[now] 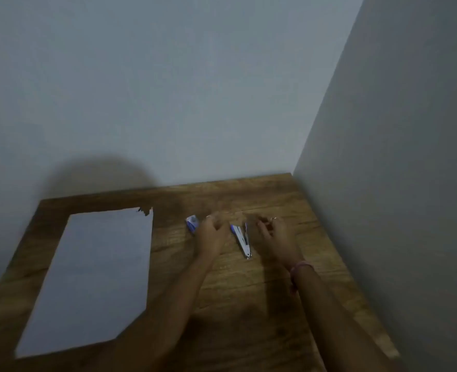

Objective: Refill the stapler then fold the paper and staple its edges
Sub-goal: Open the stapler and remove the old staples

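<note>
A small blue and silver stapler (241,237) lies opened in a V on the wooden table (249,304), between my two hands. My left hand (210,234) hovers just left of it with fingers loosely curled, and what it holds, if anything, is blurred. A small blue and white staple box (192,223) sits right behind that hand. My right hand (274,237) is right of the stapler, its fingertips drawn together as if pinching something tiny that I cannot make out. A white sheet of paper (96,277) lies flat at the left, its far corner torn.
The table stands in a corner: a pale wall (168,89) runs behind it and a grey wall (396,183) along its right edge. A pink band circles my right wrist (301,267). Bare wood lies in front of the stapler.
</note>
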The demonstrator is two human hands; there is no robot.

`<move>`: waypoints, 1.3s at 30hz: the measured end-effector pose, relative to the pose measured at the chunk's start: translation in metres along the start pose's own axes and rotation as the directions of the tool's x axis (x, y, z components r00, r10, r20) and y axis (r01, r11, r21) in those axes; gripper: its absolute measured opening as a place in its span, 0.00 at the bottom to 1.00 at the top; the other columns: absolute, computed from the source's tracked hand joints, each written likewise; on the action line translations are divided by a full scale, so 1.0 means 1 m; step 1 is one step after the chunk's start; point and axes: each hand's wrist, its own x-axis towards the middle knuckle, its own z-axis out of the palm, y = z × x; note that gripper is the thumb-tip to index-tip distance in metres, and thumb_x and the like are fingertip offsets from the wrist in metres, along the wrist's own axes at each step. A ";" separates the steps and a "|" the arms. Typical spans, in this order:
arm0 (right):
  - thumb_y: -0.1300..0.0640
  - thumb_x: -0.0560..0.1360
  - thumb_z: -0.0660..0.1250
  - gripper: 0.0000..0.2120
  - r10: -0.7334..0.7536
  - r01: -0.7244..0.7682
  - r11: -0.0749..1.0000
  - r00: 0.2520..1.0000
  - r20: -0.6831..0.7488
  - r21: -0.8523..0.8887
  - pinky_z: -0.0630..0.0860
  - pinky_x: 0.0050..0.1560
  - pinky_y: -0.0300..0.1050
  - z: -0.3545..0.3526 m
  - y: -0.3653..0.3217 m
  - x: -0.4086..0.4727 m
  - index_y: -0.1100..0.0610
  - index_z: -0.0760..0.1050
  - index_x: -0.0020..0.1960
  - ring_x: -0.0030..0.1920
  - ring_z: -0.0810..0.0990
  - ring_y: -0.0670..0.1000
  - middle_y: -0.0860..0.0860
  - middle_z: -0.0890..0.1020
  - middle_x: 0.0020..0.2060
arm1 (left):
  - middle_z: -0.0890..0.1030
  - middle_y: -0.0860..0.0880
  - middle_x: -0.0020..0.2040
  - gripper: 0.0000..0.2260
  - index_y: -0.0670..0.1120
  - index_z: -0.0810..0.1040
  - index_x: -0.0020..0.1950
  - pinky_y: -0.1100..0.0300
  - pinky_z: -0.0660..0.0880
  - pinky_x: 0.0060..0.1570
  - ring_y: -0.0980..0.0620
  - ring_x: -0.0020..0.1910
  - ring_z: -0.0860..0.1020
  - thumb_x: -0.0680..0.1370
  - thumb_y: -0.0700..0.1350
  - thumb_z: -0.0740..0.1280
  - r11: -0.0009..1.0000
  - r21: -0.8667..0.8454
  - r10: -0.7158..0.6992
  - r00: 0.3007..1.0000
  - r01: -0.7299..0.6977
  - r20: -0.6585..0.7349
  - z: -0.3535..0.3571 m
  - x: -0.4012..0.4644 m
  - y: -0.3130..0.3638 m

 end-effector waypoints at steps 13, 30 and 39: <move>0.51 0.77 0.65 0.12 0.169 -0.153 0.983 0.971 0.168 -0.106 0.70 0.34 0.43 0.022 -0.005 0.019 0.59 0.80 0.45 0.36 0.79 0.51 0.54 0.83 0.36 | 0.84 0.41 0.48 0.08 0.38 0.82 0.54 0.49 0.78 0.55 0.44 0.50 0.82 0.77 0.39 0.69 0.963 -0.162 -0.210 0.977 0.213 0.035 0.024 -0.003 -0.010; 0.63 0.71 0.72 0.14 0.117 -0.115 0.785 0.992 0.036 0.609 0.80 0.35 0.41 -0.021 -0.089 -0.002 0.51 0.74 0.52 0.36 0.82 0.48 0.53 0.81 0.34 | 0.83 0.44 0.55 0.12 0.41 0.78 0.62 0.59 0.77 0.52 0.49 0.54 0.81 0.80 0.42 0.65 0.880 -0.473 0.037 0.999 -0.044 -0.025 -0.014 -0.027 0.033; 0.71 0.75 0.65 0.11 0.229 -0.257 0.175 0.950 0.215 0.951 0.82 0.44 0.39 -0.026 -0.107 -0.034 0.65 0.75 0.57 0.43 0.85 0.51 0.57 0.83 0.46 | 0.83 0.47 0.48 0.07 0.42 0.77 0.55 0.60 0.80 0.48 0.53 0.49 0.82 0.82 0.39 0.60 0.203 -0.978 -0.080 0.996 0.045 0.029 -0.063 -0.031 0.060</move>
